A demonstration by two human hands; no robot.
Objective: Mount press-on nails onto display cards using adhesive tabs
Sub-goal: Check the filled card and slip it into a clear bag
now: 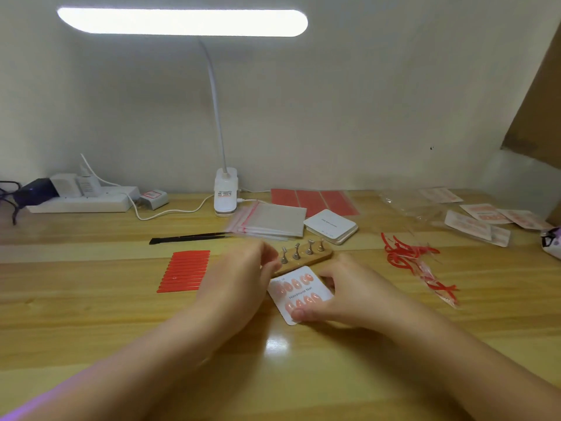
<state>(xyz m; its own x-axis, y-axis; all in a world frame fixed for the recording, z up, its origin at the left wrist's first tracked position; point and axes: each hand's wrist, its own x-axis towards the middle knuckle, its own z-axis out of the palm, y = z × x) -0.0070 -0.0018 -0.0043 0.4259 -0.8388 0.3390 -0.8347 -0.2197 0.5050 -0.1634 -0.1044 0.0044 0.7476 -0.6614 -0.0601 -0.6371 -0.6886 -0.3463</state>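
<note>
Head view, only one we get. We see the display card [300,294] lying on the wooden desk [303,360] between the two hands, tilted, its long axis running from near-right to far-left. Two rows of pink press-on nails [293,284] are on it already, print between them, so we judge this card full or close to it.

The right hand [343,294] is the nearer one: thumb curled onto the card's near corner, fingers bent round its right edge, so it holds the card. The left hand [235,276] sits just left of the card, fingers curled toward its far-left corner; motion blur there, so we cannot tell if it pinches anything or touches the card.

Just beyond both hands: wooden nail stand [303,258] with four metal pegs, all bare as far as we see. Left of the left hand, a sheet of red adhesive strips [184,271]; beyond that, black tweezers [191,238]. Beyond the right hand, a stack of blank cards [331,226] and clear zip bags [270,221]. Right of the right hand, peeled red liner scraps [406,256]; farther right, bagged finished cards [482,221].

Next move is probably lifting the card off, right hand leading.
</note>
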